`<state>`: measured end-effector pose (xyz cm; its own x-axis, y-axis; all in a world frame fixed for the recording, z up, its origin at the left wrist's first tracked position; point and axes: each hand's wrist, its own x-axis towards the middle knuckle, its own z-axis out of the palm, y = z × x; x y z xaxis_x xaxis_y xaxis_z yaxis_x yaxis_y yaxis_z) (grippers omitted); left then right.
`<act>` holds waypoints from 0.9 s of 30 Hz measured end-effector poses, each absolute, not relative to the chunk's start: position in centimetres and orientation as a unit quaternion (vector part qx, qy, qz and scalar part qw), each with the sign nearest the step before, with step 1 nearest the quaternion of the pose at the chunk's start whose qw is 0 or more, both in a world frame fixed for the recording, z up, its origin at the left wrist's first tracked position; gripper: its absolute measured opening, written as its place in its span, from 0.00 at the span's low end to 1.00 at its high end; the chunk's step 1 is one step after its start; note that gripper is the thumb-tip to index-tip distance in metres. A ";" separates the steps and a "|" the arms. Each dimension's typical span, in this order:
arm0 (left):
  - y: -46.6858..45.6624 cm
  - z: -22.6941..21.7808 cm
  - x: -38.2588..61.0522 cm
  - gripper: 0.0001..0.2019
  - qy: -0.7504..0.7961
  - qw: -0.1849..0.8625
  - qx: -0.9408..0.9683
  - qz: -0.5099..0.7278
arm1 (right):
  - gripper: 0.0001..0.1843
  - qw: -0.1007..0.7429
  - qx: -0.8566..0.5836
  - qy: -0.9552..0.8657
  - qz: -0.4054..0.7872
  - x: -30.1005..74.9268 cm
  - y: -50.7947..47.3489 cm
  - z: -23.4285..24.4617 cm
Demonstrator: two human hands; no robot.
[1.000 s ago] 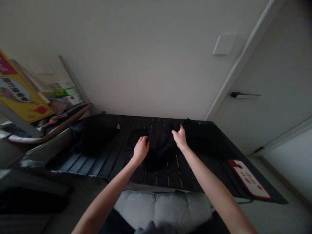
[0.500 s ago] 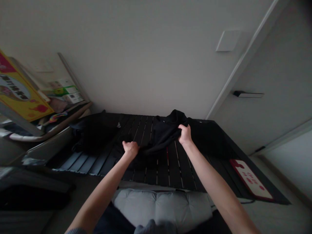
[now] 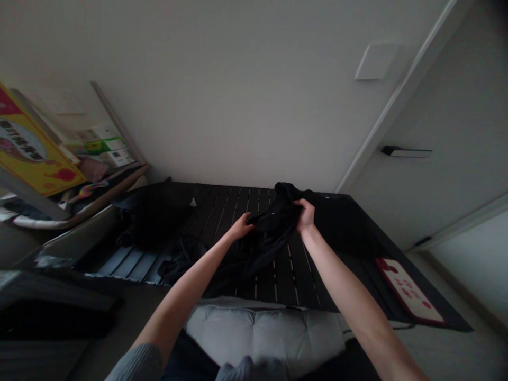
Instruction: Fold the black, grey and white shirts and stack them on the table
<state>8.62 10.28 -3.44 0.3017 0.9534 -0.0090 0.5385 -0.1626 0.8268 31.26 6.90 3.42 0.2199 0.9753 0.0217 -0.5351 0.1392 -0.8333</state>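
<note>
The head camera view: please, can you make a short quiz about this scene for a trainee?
1. Which holds the bunched top of the black cloth: the left hand or the right hand?
2. True or false: the yellow printed board stands to the right of the dark slatted table.
3. What padded thing lies at the near edge of the table?

Key: 1. The right hand. 2. False. 3. A grey tufted cushion.
</note>
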 end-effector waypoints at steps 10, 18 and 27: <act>12.9 -1.1 7.2 0.09 0.555 0.262 0.580 0.535 | 0.21 0.662 -0.442 -0.413 0.442 35.0 7.5 3.9; 12.3 4.7 2.0 0.18 0.513 0.158 0.709 0.458 | 0.22 0.659 -0.532 -0.414 0.333 38.6 8.9 1.6; 13.2 7.9 -1.5 0.10 0.566 0.004 0.781 0.263 | 0.23 0.572 -0.462 -0.405 0.543 41.1 8.1 4.2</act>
<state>-1.51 13.22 7.86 0.2208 0.8866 0.4065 0.8825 -0.3591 0.3038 41.08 8.05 4.25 0.0811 0.9960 -0.0378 -0.2475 -0.0166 -0.9688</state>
